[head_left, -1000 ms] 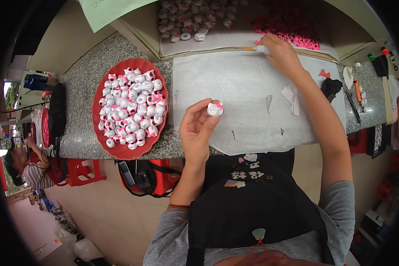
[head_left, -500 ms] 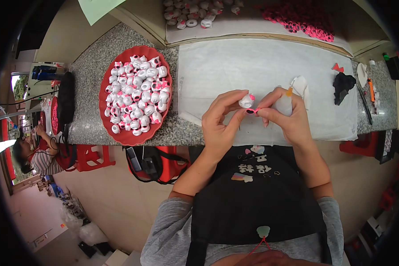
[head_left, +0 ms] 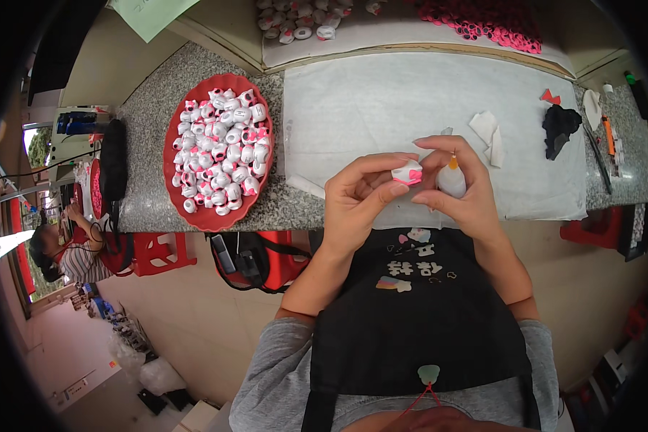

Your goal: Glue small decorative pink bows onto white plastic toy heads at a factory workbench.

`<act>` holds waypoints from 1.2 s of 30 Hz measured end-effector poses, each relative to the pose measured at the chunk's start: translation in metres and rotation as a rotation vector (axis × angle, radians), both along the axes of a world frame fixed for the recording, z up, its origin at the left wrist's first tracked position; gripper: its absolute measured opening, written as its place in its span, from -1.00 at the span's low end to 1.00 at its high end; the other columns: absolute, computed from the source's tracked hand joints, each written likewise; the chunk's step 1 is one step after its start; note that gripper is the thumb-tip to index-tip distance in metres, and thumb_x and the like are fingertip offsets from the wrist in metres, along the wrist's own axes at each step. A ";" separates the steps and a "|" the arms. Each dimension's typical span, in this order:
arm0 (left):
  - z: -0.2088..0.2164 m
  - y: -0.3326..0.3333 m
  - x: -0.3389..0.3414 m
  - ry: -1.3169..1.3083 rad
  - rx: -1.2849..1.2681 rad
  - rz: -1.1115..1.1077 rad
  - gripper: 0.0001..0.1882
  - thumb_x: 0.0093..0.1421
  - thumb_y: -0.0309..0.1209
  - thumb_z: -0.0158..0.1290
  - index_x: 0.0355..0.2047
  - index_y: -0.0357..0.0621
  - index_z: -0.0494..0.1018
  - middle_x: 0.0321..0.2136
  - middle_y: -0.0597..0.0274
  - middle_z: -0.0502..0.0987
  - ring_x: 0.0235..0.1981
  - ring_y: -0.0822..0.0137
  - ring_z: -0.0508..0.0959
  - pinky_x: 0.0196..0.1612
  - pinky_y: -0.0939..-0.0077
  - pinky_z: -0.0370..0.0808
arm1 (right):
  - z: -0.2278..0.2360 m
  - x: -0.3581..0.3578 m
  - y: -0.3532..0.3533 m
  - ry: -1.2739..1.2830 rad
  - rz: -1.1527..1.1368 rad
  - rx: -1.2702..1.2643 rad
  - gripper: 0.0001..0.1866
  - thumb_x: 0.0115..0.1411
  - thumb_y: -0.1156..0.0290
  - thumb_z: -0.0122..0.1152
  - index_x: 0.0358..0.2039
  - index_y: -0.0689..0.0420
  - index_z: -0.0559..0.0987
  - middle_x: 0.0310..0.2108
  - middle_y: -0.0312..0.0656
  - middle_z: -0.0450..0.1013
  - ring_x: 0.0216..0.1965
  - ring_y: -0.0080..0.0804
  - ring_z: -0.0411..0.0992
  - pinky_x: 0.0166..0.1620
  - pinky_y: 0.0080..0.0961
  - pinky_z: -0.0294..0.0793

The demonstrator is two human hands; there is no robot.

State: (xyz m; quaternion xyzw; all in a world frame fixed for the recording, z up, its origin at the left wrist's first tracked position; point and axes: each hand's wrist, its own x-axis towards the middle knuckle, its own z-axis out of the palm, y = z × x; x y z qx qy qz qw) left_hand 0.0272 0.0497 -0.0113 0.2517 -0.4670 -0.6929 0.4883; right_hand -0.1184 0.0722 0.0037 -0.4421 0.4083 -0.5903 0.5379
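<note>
Between the thumb and fingers of my left hand (head_left: pixel 358 196) is a small white figurine head (head_left: pixel 406 173) with pink on its side and along its lower edge. My right hand (head_left: pixel 475 200) is just to its right, curled round a small translucent glue-type squeeze bottle (head_left: pixel 451 181) whose amber nozzle points up and away from me. The right index finger and thumb are apart, their tips close to the head. Under both hands lies a white paper sheet (head_left: pixel 367 101). A red scalloped tray (head_left: pixel 171 155) on the left is heaped with similar white and pink heads (head_left: pixel 219 155).
A shelf at the back holds more white pieces (head_left: pixel 302 18) and a pile of pink rings (head_left: pixel 479 25). Crumpled tissue (head_left: pixel 488 137), a black cloth (head_left: pixel 560 129) and an orange-handled tool (head_left: pixel 608 135) lie to the right. Another person (head_left: pixel 75 245) sits far left.
The pink piece with dark ovals, pinched between both hands before, now appears to be against the white head in my left hand. My right fingers have let go of it and spread; the bottle stays held.
</note>
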 end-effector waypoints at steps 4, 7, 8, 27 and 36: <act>-0.002 0.002 0.000 0.011 -0.075 -0.044 -0.74 -0.10 -0.71 -0.04 -0.32 -0.35 0.34 -0.28 0.00 0.37 -0.20 0.29 0.36 -0.16 0.53 0.33 | 0.001 -0.005 0.002 0.031 0.152 0.064 -0.74 -0.19 0.58 0.19 -0.41 0.24 0.42 -0.56 -0.32 0.30 -0.53 -0.67 0.26 -0.47 -0.77 0.23; -0.005 0.003 0.002 0.051 -0.080 -0.094 -0.75 -0.12 -0.71 -0.04 -0.34 -0.34 0.36 -0.30 0.00 0.38 -0.19 0.27 0.35 -0.16 0.51 0.33 | -0.004 -0.007 0.005 0.003 0.177 0.047 -0.73 -0.18 0.56 0.20 -0.39 0.26 0.43 -0.59 -0.32 0.29 -0.58 -0.69 0.25 -0.53 -0.78 0.21; -0.006 0.003 0.002 0.051 -0.079 -0.092 -0.75 -0.12 -0.71 -0.04 -0.34 -0.34 0.36 -0.30 0.00 0.38 -0.19 0.27 0.35 -0.16 0.51 0.33 | -0.006 -0.008 0.006 0.002 0.183 0.025 -0.73 -0.18 0.56 0.20 -0.38 0.26 0.44 -0.61 -0.31 0.29 -0.60 -0.69 0.24 -0.55 -0.78 0.20; 0.022 0.044 -0.015 -0.156 -0.171 0.209 -0.75 -0.03 -0.62 -0.07 -0.27 -0.35 0.33 -0.31 0.09 0.40 -0.28 0.41 0.40 -0.23 0.58 0.35 | 0.021 -0.015 0.016 -0.072 0.293 0.077 -0.74 -0.16 0.63 0.07 -0.36 0.31 0.37 -0.52 -0.15 0.36 -0.61 -0.55 0.31 -0.60 -0.71 0.30; 0.030 0.078 -0.014 -0.047 -0.109 0.278 -0.79 0.03 -0.60 -0.13 -0.28 -0.38 0.27 -0.31 0.05 0.36 -0.33 0.39 0.40 -0.28 0.57 0.37 | 0.020 -0.011 0.031 -0.068 0.422 0.111 -0.78 -0.14 0.61 0.12 -0.39 0.28 0.39 -0.63 -0.22 0.34 -0.65 -0.58 0.30 -0.59 -0.72 0.31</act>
